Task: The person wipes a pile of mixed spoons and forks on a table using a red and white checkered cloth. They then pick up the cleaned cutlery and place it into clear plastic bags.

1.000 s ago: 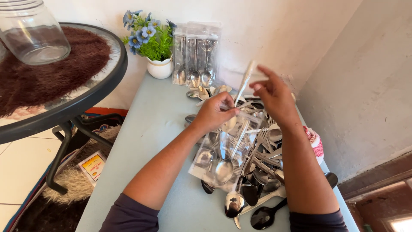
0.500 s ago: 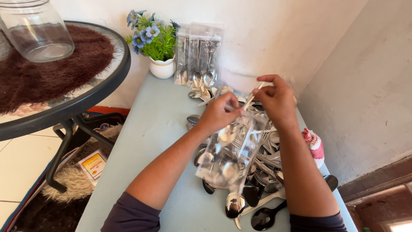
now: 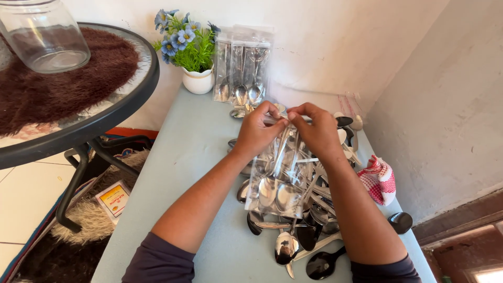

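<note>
My left hand (image 3: 258, 128) and my right hand (image 3: 315, 130) meet above the pale blue table (image 3: 199, 157), both pinching the top edge of a clear plastic bag of spoons (image 3: 277, 181). The bag hangs upright below my fingers, with several metal spoons inside, bowls down. Under it lies a heap of loose spoons (image 3: 306, 236), some silver and some black.
Several filled spoon packs (image 3: 242, 68) lean on the wall beside a white pot of blue flowers (image 3: 191, 50). A red and white checked cloth (image 3: 378, 179) lies at the right. At the left stands a round glass table (image 3: 105, 120) with a brown fur mat and a glass jar (image 3: 44, 34).
My hands have come together at the bag's top edge. The bag has swung from tilted to hanging upright, and the spoon my right hand was holding is now out of sight.
</note>
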